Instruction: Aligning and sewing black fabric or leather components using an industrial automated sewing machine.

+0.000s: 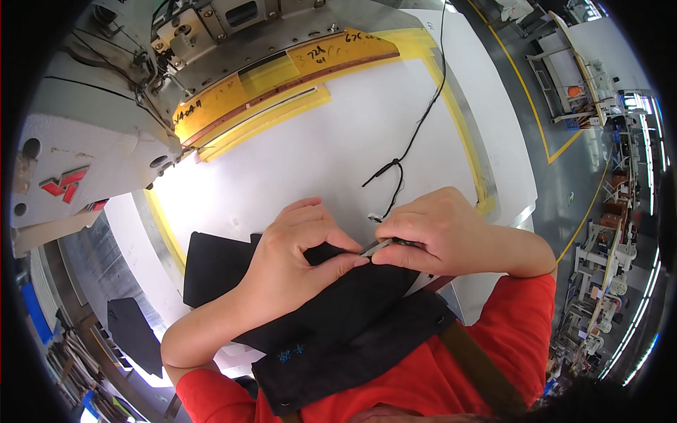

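Thumb and forefinger of my left hand [300, 247] are pinched together on the edge of a piece of black fabric [215, 264], which spreads beneath both hands. My right hand [441, 236] is closed around a pair of small thread snips [379, 247]. The pale metal blades of the snips meet the fabric edge right at my left fingertips; part of the dark handle is hidden in my right palm. A knotted black cord [421, 120] comes down from the top and ends near my right hand.
A white worktop [303, 155] edged with yellow tape lies beyond my hands. Yellow template strips [310, 63] run along its far side. A large sewing machine head [92, 148] stands at left. Another dark fabric piece [132, 331] lies lower left. Machine benches [599, 275] line the right.
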Available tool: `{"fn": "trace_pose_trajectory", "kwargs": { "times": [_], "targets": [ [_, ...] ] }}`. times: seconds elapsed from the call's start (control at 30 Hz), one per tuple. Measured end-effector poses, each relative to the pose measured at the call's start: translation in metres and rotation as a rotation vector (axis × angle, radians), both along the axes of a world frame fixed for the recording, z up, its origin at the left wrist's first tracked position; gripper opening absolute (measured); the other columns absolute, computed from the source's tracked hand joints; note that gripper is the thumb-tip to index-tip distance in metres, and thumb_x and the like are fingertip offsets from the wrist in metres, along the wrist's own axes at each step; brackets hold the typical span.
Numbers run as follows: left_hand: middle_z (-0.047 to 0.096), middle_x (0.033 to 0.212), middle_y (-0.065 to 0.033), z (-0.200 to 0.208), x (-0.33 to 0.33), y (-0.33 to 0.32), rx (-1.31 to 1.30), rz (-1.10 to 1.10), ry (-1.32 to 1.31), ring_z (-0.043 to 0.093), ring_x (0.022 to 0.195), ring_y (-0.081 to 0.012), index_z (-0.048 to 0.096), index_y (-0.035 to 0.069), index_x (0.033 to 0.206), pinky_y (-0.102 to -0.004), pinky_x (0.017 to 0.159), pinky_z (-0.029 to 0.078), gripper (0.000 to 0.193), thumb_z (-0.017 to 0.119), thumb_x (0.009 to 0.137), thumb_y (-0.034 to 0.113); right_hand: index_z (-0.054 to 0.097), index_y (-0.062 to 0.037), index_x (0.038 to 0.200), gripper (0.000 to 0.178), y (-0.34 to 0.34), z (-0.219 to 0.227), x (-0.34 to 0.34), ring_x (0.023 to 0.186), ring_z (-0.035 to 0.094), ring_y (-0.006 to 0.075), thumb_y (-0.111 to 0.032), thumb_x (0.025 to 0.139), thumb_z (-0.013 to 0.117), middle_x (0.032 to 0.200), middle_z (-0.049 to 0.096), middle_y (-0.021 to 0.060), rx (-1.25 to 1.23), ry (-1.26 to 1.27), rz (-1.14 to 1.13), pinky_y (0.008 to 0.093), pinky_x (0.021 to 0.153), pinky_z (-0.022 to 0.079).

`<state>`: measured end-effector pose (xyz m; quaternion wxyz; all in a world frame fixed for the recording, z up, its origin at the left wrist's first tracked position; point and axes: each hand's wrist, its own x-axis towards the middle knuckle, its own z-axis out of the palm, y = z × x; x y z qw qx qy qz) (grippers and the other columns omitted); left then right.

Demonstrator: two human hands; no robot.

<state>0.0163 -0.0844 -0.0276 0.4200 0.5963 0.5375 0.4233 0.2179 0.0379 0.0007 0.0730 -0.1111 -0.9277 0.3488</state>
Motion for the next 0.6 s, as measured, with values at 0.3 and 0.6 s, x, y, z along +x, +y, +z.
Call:
{"fn": "trace_pose_trajectory", "kwargs": {
  "times": [0.3,0.6],
  "targets": [
    [0.066,0.074,-0.0028,0.002,0.0,0.001,-0.033,-0.037,-0.02,0.062,0.073,-0.0224,0.069,0.006,0.079,-0.0473,0.106,0.039,0.012,0.08,0.074,0.008,0.066,-0.0084,0.082,0.027,0.0,-0.003,0.003,0.055,0.058,0.0224,-0.034,0.087,0.068,0.065,0.059,0.0037,-0.071,-0.003,-0.036,0.0345,0.048,0.042],
    [0.065,0.077,-0.003,0.0,-0.003,0.001,-0.104,-0.009,-0.067,0.056,0.077,-0.0183,0.07,0.006,0.085,-0.0469,0.108,0.035,0.01,0.076,0.077,0.004,0.066,-0.001,0.102,0.023,0.03,-0.01,0.006,0.067,0.062,0.0256,-0.02,0.089,0.067,0.083,0.067,0.0099,-0.17,-0.081,-0.318,0.0316,0.06,0.048]
  ]
}}
